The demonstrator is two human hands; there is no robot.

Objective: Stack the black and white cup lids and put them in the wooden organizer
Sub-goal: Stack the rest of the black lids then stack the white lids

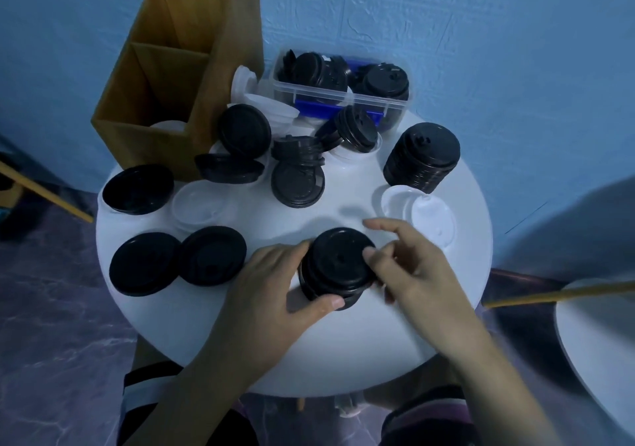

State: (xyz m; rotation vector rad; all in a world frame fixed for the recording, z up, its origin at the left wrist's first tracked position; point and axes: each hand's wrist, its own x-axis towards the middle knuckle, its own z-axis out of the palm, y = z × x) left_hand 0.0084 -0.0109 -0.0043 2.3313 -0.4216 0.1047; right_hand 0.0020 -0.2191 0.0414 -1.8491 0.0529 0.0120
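Light was dim and bluish throughout. The wall [446,33] ahead of me was blue, with a raised, brick-like texture. I faced a round white table [343,353] that stood close to that wall, its top faintly glossy. The floor [51,308] below was dark purple-grey, marbled with pale veins. A yellow wooden bar [44,191] slanted at my left. Another yellow bar [567,294] lay at my right, above the rim of a second white round top [601,342].

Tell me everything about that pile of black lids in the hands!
The pile of black lids is a short stack of round, plastic-looking cup lids nested together. The top lid shows a small hole. It sits on the white table, near the front. The left hand grips its side; the right hand pinches its top rim.
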